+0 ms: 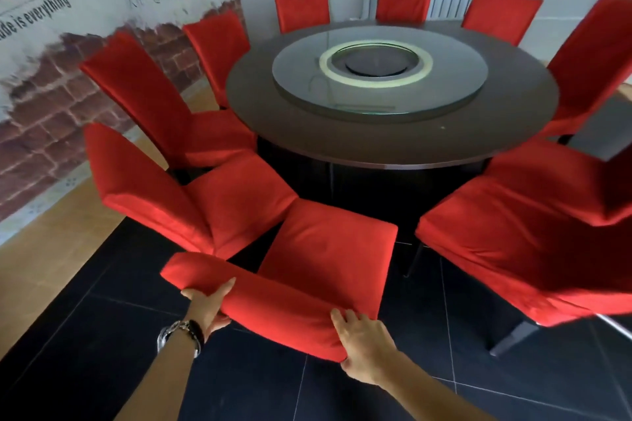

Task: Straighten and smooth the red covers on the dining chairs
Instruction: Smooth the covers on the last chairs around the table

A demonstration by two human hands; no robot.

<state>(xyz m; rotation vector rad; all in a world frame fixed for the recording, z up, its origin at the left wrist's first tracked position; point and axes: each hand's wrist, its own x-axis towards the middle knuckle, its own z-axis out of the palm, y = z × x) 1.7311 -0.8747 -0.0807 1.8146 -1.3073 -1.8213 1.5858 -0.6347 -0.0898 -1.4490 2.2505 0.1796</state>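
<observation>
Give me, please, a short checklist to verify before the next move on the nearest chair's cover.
1. Left hand grips the backrest cover at its left end: ok.
2. Right hand grips its right corner: ok.
3. Backrest cover smooth between the hands: ok, no large fold shows.
4. Seat cover lies flat: ok, only faint creases.
5. Rear hem pulled down evenly: cannot tell, it is hidden.
6. Neighbouring right chair's cover smooth: not ok, folds show on the seat.
</observation>
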